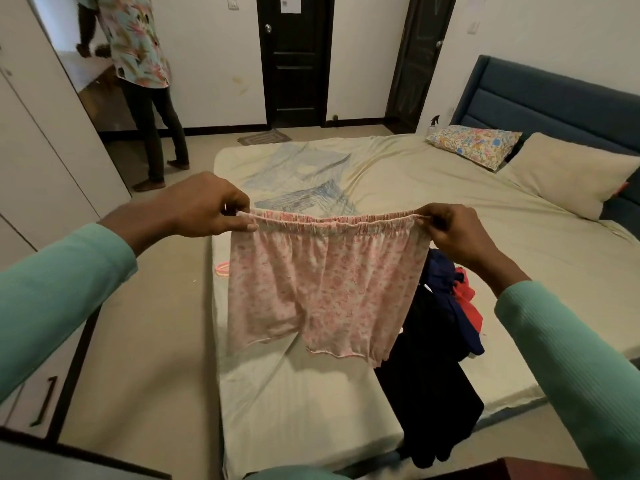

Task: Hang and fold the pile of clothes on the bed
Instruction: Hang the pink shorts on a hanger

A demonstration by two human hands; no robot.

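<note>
The pink floral shorts (pixel 325 289) are held at frame centre above the bed (pixel 398 174), waistband stretched level, legs hanging down. Each end is pinched, by the left hand (pixel 204 206) and right hand (pixel 453 230); the dark pile (pixel 440 341) lies lower right, nearer the right hand.

White walls (pixel 214 64), two dark doors (pixel 294 64) at the far end, a small mat (pixel 265 137) by one. Beige floor (pixel 149 341). Pale wardrobe (pixel 41 140) on the left, a person (pixel 138 64) standing beside it. Wide bed (pixel 398 174), blue headboard (pixel 554 102), floral pillow (pixel 474 145) and plain pillow (pixel 571 171).
</note>
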